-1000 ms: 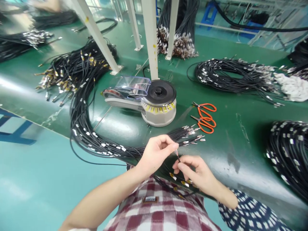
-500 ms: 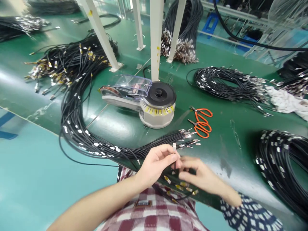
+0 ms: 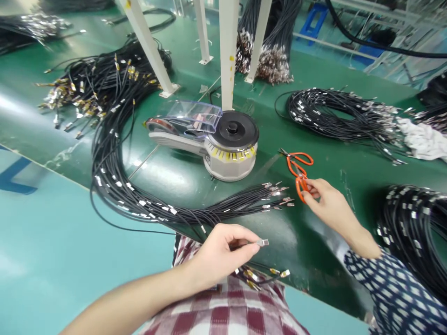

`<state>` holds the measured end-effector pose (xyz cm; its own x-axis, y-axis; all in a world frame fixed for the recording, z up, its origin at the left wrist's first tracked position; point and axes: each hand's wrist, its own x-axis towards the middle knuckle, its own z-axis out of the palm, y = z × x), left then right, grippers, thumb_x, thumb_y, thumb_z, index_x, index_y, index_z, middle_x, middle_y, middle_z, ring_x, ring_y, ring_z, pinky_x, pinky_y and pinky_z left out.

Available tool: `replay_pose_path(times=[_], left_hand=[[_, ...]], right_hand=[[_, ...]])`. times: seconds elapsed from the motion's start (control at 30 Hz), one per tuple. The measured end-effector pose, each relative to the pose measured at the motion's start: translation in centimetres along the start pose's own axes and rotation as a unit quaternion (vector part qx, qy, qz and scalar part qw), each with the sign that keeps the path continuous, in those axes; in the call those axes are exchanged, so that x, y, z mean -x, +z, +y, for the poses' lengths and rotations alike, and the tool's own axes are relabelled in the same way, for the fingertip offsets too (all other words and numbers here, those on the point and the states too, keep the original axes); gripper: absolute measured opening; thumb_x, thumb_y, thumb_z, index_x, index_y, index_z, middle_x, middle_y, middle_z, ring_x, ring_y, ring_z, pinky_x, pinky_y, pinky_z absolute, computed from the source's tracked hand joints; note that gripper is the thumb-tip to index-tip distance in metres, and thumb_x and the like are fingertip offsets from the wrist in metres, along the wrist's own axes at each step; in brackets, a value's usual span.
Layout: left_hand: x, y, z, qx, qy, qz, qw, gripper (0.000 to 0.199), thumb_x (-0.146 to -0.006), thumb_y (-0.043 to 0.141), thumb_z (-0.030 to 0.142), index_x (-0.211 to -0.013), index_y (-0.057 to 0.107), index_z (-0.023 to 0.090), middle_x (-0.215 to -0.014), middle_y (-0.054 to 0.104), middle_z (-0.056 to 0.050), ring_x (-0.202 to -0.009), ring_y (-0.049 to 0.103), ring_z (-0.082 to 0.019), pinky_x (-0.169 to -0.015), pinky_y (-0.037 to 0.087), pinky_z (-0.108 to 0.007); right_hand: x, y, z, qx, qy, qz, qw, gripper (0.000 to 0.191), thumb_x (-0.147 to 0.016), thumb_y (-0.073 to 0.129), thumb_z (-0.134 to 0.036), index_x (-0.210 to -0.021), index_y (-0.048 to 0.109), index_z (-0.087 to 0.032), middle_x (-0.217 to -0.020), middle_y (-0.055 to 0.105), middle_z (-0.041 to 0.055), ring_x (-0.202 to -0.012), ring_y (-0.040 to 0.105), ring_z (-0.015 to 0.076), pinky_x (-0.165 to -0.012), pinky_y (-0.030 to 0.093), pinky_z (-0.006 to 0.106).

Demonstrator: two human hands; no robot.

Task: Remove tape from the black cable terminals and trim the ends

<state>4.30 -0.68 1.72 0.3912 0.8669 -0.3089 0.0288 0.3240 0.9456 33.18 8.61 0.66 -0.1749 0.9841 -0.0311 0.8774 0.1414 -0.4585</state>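
Between thumb and fingertips of my left hand (image 3: 225,249) is a cable end, whose small silvery connector (image 3: 264,242) points right past the fingertips. Fingers of my right hand (image 3: 330,204) are closed on the handle of orange-handled scissors (image 3: 301,188), which are still at the table surface. A second pair of orange-handled scissors (image 3: 301,159) lies just beyond, nearly touching the first. Behind my left hand runs a bundle of black cables (image 3: 240,202) with metal-tipped ends. Below that hand, more cable ends with yellow-taped connectors (image 3: 253,274) rest at the table's front edge.
A round tape dispenser (image 3: 230,163) with yellow tape strips around its rim stands mid-table. Behind it rise white posts (image 3: 227,56). Coiled black cables (image 3: 405,218) lie at the right, another coil (image 3: 296,116) farther back, and a yellow-tipped cable pile (image 3: 104,83) at the left.
My right hand has left the connector by my left hand, moved up and right, and closed on the nearer scissors. My left hand has turned the connector from upright to pointing right.
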Motion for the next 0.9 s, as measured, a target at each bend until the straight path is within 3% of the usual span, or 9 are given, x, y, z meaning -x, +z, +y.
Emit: replay_pose_path(times=[0.07,0.13,0.23,0.33,0.4,0.5,0.57,0.73,0.9], left_hand=[[0.4,-0.2,0.0,-0.060,0.034,0.006,0.998,0.019,-0.086,0.064,0.022,-0.092,0.081,0.018,-0.075,0.069,-0.006,-0.060,0.054,-0.012,-0.053,0.040,-0.022],[0.8,-0.4,-0.1,-0.117,0.087,0.010,0.989,0.020,-0.089,0.061,0.020,-0.095,0.080,0.018,-0.072,0.063,-0.004,-0.058,0.050,-0.010,-0.050,0.037,-0.021],[1.2,-0.7,-0.4,-0.187,0.178,0.018,0.966,0.020,-0.092,0.058,0.017,-0.097,0.078,0.015,-0.072,0.059,-0.004,-0.062,0.053,-0.011,-0.054,0.040,-0.022],[1.3,-0.9,-0.5,-0.240,0.239,0.023,0.941,0.018,-0.093,0.058,0.013,-0.098,0.075,0.013,-0.072,0.059,-0.003,-0.066,0.054,-0.013,-0.062,0.042,-0.024],[1.4,-0.9,-0.4,-0.263,0.265,0.025,0.927,0.017,-0.093,0.057,0.011,-0.096,0.073,0.013,-0.072,0.060,-0.003,-0.066,0.054,-0.012,-0.064,0.042,-0.025],[1.5,-0.9,-0.4,-0.282,0.297,0.029,0.912,0.016,-0.094,0.055,0.011,-0.096,0.071,0.013,-0.073,0.061,-0.003,-0.067,0.054,-0.013,-0.067,0.043,-0.026],[1.5,-1.0,-0.6,-0.286,0.311,0.028,0.906,0.016,-0.095,0.053,0.011,-0.097,0.069,0.013,-0.073,0.061,-0.003,-0.068,0.054,-0.013,-0.070,0.043,-0.027],[1.8,-1.2,-0.8,-0.306,0.331,0.019,0.892,0.018,-0.098,0.050,0.013,-0.101,0.067,0.013,-0.075,0.060,-0.003,-0.071,0.054,-0.014,-0.072,0.045,-0.027],[1.9,-1.4,-0.6,-0.326,0.331,0.004,0.886,0.020,-0.099,0.046,0.013,-0.102,0.066,0.013,-0.076,0.059,-0.003,-0.070,0.053,-0.014,-0.071,0.044,-0.028]], right_hand=[[1.3,-1.2,-1.4,-0.173,0.010,-0.100,0.980,0.029,-0.091,0.049,-0.034,-0.114,0.057,-0.020,-0.088,0.070,0.0071,-0.074,0.068,0.0216,-0.067,0.053,0.033],[2.8,-2.1,-3.1,-0.240,0.024,-0.193,0.951,0.018,-0.089,0.058,-0.037,-0.100,0.057,-0.022,-0.081,0.068,0.0030,-0.071,0.065,0.0192,-0.064,0.051,0.029],[5.0,-3.0,-5.5,-0.194,0.013,-0.294,0.936,0.014,-0.084,0.068,-0.033,-0.088,0.058,-0.024,-0.077,0.067,-0.0008,-0.070,0.061,0.0165,-0.064,0.048,0.026],[6.4,-3.6,-7.1,-0.138,-0.029,-0.361,0.922,0.015,-0.088,0.065,-0.031,-0.101,0.061,-0.028,-0.082,0.070,-0.0022,-0.076,0.062,0.0169,-0.070,0.048,0.025],[6.6,-3.8,-7.6,-0.104,-0.058,-0.350,0.929,0.018,-0.087,0.068,-0.035,-0.102,0.062,-0.028,-0.084,0.070,-0.0020,-0.081,0.062,0.0174,-0.073,0.047,0.025],[6.4,-3.8,-7.9,-0.037,-0.101,-0.295,0.950,0.025,-0.082,0.073,-0.043,-0.078,0.057,-0.024,-0.070,0.063,-0.0022,-0.071,0.057,0.0167,-0.066,0.042,0.026],[6.1,-3.7,-8.1,-0.005,-0.149,-0.280,0.949,0.031,-0.082,0.073,-0.039,-0.068,0.052,-0.022,-0.062,0.059,-0.0040,-0.062,0.052,0.0141,-0.067,0.037,0.028],[5.7,-3.7,-8.3,0.044,-0.248,-0.226,0.941,0.026,-0.081,0.071,-0.026,-0.066,0.051,-0.021,-0.057,0.057,-0.0068,-0.052,0.046,0.0101,-0.069,0.026,0.032],[5.1,-3.4,-8.5,0.059,-0.290,-0.231,0.927,0.025,-0.083,0.066,-0.021,-0.064,0.049,-0.020,-0.053,0.050,-0.0085,-0.049,0.038,0.0089,-0.069,0.023,0.032]])
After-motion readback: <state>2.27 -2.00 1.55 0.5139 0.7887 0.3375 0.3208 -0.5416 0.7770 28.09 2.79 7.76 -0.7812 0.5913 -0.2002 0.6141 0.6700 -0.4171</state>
